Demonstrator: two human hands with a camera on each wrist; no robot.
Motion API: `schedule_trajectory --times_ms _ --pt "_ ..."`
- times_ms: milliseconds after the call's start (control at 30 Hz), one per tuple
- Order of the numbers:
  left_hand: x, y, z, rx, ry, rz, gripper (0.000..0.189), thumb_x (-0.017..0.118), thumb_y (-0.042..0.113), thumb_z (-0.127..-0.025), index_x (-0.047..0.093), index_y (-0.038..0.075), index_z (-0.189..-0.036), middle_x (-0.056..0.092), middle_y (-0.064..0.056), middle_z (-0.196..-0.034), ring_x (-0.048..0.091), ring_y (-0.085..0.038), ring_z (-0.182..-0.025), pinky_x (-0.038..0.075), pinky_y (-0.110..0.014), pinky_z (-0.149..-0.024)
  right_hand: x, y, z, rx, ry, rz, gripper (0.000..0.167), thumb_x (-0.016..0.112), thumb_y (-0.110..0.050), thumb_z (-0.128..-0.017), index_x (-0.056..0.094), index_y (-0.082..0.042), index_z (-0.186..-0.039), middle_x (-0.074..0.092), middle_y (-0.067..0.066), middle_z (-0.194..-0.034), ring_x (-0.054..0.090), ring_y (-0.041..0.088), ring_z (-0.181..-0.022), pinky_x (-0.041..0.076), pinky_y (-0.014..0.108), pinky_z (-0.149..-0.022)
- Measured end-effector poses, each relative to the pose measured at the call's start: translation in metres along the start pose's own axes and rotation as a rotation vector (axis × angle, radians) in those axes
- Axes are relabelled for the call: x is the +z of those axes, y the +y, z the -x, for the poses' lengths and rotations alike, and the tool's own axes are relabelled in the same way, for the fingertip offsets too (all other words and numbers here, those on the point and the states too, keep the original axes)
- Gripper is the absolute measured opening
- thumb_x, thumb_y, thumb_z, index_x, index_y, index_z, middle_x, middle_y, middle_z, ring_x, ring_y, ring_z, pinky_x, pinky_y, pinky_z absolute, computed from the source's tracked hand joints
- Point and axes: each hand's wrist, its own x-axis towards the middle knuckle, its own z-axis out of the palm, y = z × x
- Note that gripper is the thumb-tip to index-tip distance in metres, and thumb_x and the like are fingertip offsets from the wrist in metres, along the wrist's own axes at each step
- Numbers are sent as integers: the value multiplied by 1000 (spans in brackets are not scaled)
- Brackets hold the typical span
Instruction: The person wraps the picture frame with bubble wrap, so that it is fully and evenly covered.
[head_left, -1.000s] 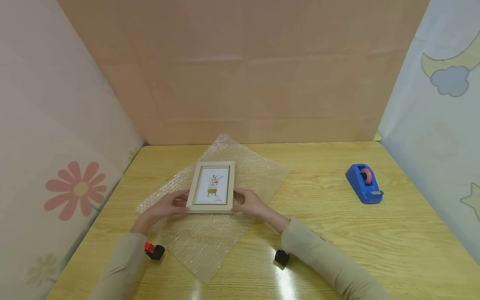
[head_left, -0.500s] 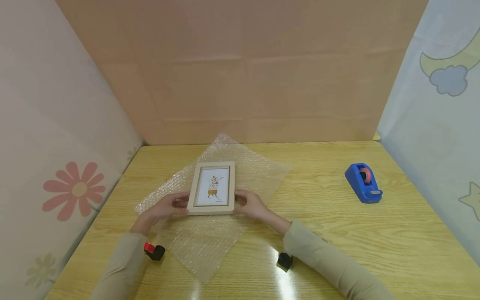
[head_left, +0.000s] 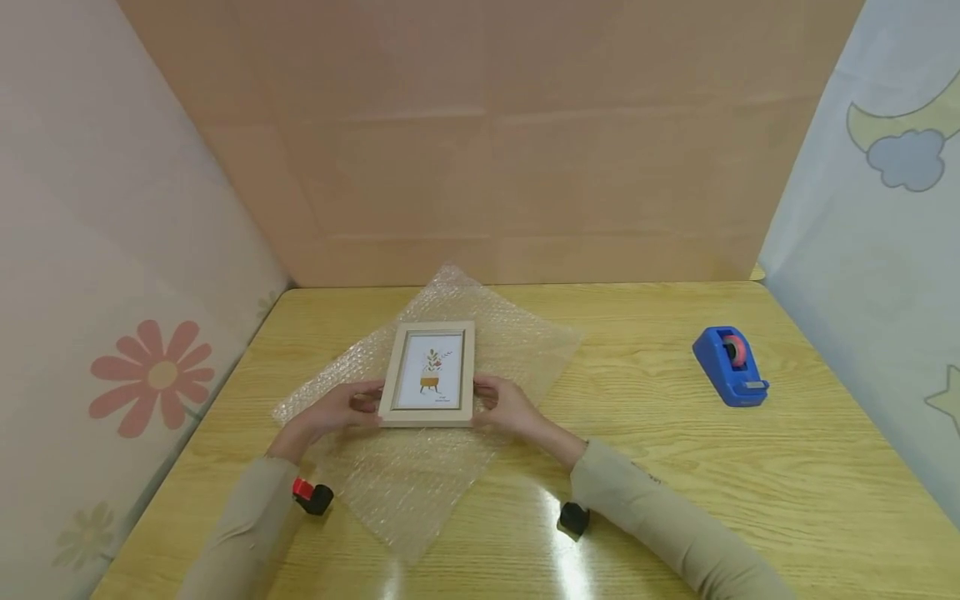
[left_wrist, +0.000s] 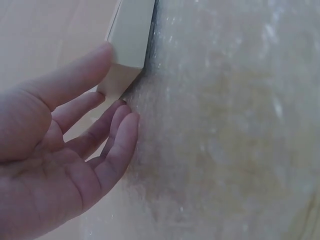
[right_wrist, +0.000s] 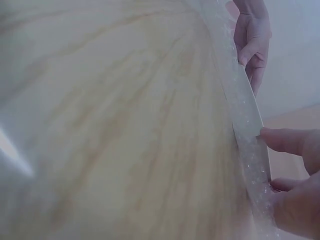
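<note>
Pale wooden photo frame (head_left: 429, 375) is face up over the sheet of bubble wrap (head_left: 412, 492), set left of centre on the wood-grain tabletop (head_left: 622, 383); cannot tell whether its near edge is raised. Print inside shows a plant in an orange pot on legs.

Left hand (head_left: 330, 414): holds the frame's near left corner, thumb and forefinger parted and pinching it; remaining fingers bent close together just above the wrap. Right hand (head_left: 512, 408): holds the right side near the near corner, thumb and fingers parted, tips on the edge; outer fingers hidden.

Wrap lies cornerwise, one point toward the tan back panel (head_left: 525, 150), one toward the person. Blue tape dispenser (head_left: 729, 371) with pink roll stands well apart, right side of tabletop. Small black block (head_left: 574, 518) beside the right sleeve (head_left: 660, 517); red-and-black item (head_left: 313, 497) beside the left sleeve (head_left: 236, 525)
</note>
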Motion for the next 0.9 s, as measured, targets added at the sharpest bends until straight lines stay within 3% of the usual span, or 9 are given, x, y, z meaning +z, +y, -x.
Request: schedule_trajectory --times_ms 167,533,900 --pt "-1 0 1 2 -5 -1 73 72 19 -77 36 9 -140 46 -17 -133 48 -31 -114 40 -45 -95 0 1 0 3 -13 6 65 68 10 -69 39 15 -127 44 28 -129 45 38 -118 39 41 -96" --pt "2 4 0 79 -18 -35 73 71 17 -79 33 1 -139 47 -20 -129 51 -29 -107 45 -38 -89 -4 4 0 36 11 45 69 70 8 -69 37 13 -129 44 27 -130 47 37 -117 42 38 -95" --pt "16 8 -8 131 -45 -5 74 70 17 -79 31 -1 -139 47 -20 -128 51 -28 -106 45 -36 -88 -22 6 6 59 -14 69 72 70 8 -69 35 12 -132 44 26 -130 46 36 -118 40 40 -96"
